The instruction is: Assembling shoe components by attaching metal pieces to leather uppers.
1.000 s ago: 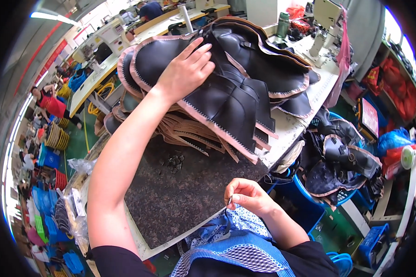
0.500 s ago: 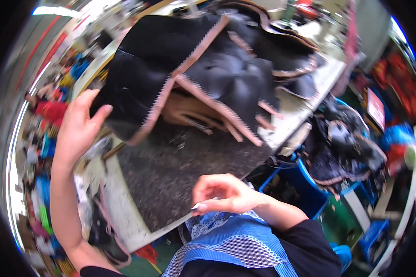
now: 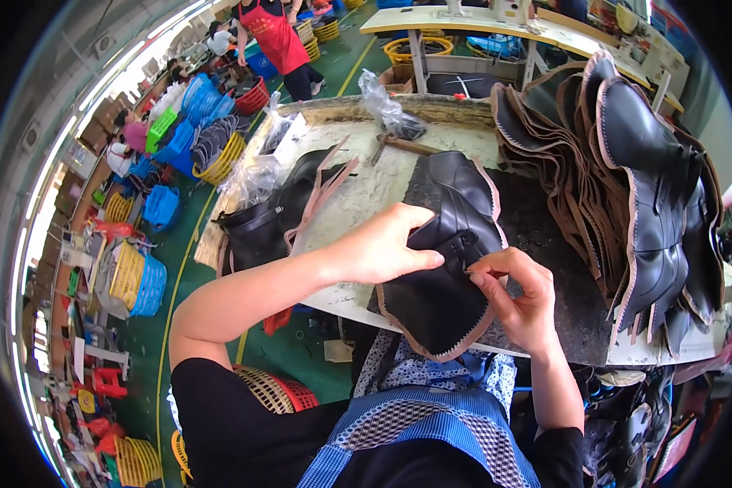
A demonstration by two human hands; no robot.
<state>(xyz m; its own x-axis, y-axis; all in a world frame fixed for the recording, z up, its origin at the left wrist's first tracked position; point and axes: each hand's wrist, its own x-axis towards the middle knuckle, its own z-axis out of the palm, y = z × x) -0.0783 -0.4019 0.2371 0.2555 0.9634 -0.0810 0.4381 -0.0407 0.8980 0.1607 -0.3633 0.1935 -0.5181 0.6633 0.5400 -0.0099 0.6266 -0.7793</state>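
A black leather shoe upper [image 3: 431, 301] with a pale, zigzag-cut edge lies on the dark mat at the table's near side. My left hand [image 3: 382, 244] grips its left side, thumb on top, with the other fingers partly hidden. From the right, my right hand [image 3: 520, 293] pinches thumb and forefinger together at a small black strap piece [image 3: 459, 248] in the middle of the upper. What sits between those fingertips is too small to make out.
Stacked black uppers [image 3: 659, 211] stand at the table's right. Another upper [image 3: 260, 220] with loose pale strips lies left, near a wooden-handled hammer [image 3: 407, 145] and plastic bags [image 3: 390, 110]. Beyond, a person in a red apron [image 3: 275, 37] stands beside baskets.
The view has swung round. My left hand has left the large black leather pieces and grips one upper. My right hand has come from the table's edge, where it held a small metallic thing.
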